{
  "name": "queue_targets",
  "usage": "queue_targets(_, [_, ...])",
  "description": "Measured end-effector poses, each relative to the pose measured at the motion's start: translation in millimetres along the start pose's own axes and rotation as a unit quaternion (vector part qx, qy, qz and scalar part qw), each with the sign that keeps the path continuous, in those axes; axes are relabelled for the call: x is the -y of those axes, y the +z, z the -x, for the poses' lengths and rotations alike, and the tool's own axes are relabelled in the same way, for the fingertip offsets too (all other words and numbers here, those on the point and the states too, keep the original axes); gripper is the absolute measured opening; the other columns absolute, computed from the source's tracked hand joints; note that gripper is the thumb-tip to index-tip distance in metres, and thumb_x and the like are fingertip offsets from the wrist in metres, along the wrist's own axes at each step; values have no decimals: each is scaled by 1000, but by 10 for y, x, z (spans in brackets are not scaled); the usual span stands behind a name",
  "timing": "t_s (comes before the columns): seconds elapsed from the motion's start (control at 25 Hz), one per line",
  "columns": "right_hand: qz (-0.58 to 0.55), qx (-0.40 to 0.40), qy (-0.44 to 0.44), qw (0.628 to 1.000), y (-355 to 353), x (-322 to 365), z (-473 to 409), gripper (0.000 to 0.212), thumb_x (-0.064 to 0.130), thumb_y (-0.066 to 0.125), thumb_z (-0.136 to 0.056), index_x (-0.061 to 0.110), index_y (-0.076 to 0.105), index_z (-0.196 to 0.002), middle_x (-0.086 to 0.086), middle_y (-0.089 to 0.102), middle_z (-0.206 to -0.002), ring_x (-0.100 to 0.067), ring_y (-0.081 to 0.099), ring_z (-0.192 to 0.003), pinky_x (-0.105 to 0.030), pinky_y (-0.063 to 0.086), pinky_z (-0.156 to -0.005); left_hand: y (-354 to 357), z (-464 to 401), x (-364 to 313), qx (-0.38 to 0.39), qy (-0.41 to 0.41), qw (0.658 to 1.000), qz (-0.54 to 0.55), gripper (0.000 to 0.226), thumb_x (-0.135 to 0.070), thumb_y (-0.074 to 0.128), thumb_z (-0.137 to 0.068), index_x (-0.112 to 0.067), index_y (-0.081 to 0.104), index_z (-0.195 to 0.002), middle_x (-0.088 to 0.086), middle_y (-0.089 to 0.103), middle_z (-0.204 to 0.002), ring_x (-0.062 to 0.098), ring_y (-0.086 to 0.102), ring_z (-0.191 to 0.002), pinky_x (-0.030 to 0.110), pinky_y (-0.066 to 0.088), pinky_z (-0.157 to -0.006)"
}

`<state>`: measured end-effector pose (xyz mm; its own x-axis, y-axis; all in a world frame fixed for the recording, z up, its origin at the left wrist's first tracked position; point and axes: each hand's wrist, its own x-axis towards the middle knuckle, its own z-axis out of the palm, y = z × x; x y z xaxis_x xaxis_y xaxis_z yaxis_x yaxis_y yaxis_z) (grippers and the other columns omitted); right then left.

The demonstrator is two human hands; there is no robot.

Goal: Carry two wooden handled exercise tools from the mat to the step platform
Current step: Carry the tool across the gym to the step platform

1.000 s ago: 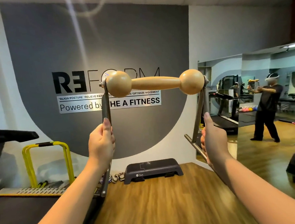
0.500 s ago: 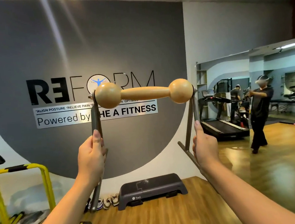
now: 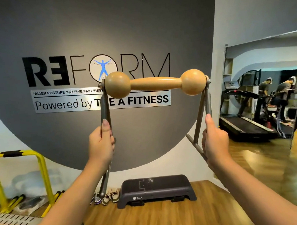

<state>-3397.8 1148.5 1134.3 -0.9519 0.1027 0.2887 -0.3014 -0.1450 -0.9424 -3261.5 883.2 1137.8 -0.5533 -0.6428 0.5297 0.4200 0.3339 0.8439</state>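
I see my left hand (image 3: 101, 144) and right hand (image 3: 214, 141) each clamped on a metal bar (image 3: 104, 108) of the tool (image 3: 155, 84), thumbs up along the bars. The wooden roller sits mid-frame, held up in front of the wall sign (image 3: 72, 102). The step (image 3: 154, 190) lies on the floor (image 3: 161, 221) at lower center, below the tool, with shoes (image 3: 108, 197) just left of it.

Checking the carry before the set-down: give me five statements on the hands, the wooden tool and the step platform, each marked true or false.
1. The left hand grips a metal bar of the wooden-handled tool. True.
2. The right hand hangs free. False: it grips the tool's other bar.
3. The step platform is on the floor by the wall. True.
4. The tool rests on the platform. False: it is held up in the air.
5. Shoes lie left of the platform. True.
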Motion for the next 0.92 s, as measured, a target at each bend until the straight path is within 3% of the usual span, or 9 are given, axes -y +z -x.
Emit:
queue_targets(0.48, [-7,-34,39,999,1757,-1414,-2183,63,86,58,-70,28,63,-46,9,45,-46,-16,43,-52,-32,35,-49,615,-2470,1843,45,-10,999,1,49,-56,40,-103,-15,49,-80,-4,39,-56,11,32,-46,26,27,-42])
queue_targets(0.68, [-5,-24,28,999,2421,-1999,-3145,49,67,63,-72,22,56,-55,0,42,-57,-21,38,-59,-37,31,-55,896,-3417,2635,47,-26,999,5,53,-65,43,-95,-15,50,-79,-5,39,-55,10,32,-44,25,26,-40])
queue_targets(0.92, [20,-7,-10,1000,3169,-2956,-4352,43,49,63,-80,30,52,-44,12,35,-44,-15,34,-52,-34,29,-55,1406,-4400,3766,6,-29,999,-23,52,-59,41,-101,-15,48,-76,-8,39,-54,8,32,-45,23,27,-39])
